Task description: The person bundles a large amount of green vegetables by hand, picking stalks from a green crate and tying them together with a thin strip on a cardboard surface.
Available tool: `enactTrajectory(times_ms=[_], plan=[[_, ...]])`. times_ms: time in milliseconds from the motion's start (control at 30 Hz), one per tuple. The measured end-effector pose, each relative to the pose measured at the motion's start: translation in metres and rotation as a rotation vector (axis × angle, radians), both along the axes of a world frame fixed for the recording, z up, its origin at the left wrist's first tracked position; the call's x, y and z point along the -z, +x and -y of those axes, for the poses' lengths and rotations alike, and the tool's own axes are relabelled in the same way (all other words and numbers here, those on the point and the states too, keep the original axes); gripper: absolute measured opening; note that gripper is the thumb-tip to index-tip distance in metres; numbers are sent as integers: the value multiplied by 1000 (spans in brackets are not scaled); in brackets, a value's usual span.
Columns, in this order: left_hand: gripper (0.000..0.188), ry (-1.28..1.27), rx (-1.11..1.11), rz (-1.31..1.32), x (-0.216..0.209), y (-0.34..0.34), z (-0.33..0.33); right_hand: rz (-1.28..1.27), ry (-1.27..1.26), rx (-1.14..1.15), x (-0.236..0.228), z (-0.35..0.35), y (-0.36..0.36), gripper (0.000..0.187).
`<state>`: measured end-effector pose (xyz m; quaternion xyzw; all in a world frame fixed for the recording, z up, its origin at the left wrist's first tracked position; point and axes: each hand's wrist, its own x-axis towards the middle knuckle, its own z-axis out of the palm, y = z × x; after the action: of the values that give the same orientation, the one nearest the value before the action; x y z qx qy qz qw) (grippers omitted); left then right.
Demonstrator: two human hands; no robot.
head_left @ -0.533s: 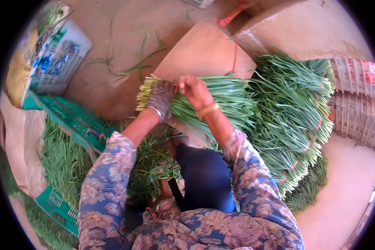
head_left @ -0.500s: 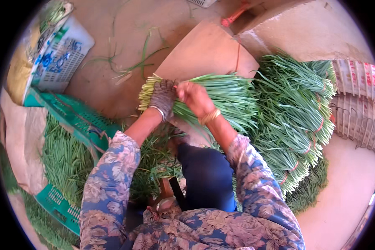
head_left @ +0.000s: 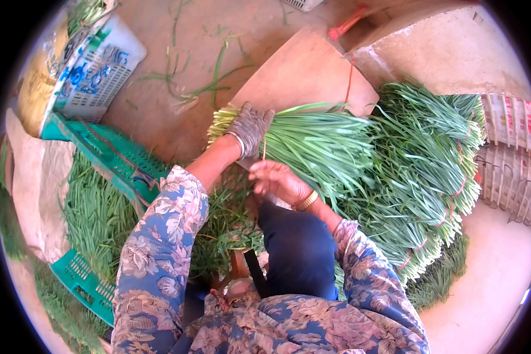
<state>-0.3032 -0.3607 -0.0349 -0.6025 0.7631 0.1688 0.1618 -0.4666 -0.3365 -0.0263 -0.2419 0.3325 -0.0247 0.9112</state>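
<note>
A bunch of green chives (head_left: 330, 138) with pale cut ends to the left lies on a tan board (head_left: 301, 71). My left hand (head_left: 248, 128), in a dark grey glove, is wrapped over the bunch near those pale ends. Just nearer to me, my bare right hand (head_left: 284, 182) is pinched on a thin band (head_left: 264, 148), which runs taut up to the bunch beside the left hand's fingers. The far side of the band, behind the bunch, is hidden.
Tied chive bundles (head_left: 422, 171) are piled on the right, next to stacked plastic-wrapped packs (head_left: 510, 153). To the left stand a green crate (head_left: 109, 150) and a white basket (head_left: 103, 74). Loose chives (head_left: 94, 206) lie by the crate, and stray leaves (head_left: 209, 88) litter the floor.
My right hand has come down toward me from the top of the bunch, drawing the thin band out. The left hand keeps its hold.
</note>
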Motion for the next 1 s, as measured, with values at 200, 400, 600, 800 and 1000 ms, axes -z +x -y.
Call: enactTrajectory(times_ms=[200,400,600,800,1000], plan=[[72,267,-409,-437,-14,21,-8,-292,-331,-455,13,-18,-31,34],[39,613,-769,-1092,-14,-1,-54,-30,-159,332,32,-38,-51,49],[26,459,-560,-1532,-33,22,-83,-32,-672,-118,-13,14,-36,44],[50,403,-515,-964,-75,49,-67,98,-1091,154,-75,48,1,94],[51,124,-650,-787,-38,20,-115,-165,-1190,10,-11,50,14,86]])
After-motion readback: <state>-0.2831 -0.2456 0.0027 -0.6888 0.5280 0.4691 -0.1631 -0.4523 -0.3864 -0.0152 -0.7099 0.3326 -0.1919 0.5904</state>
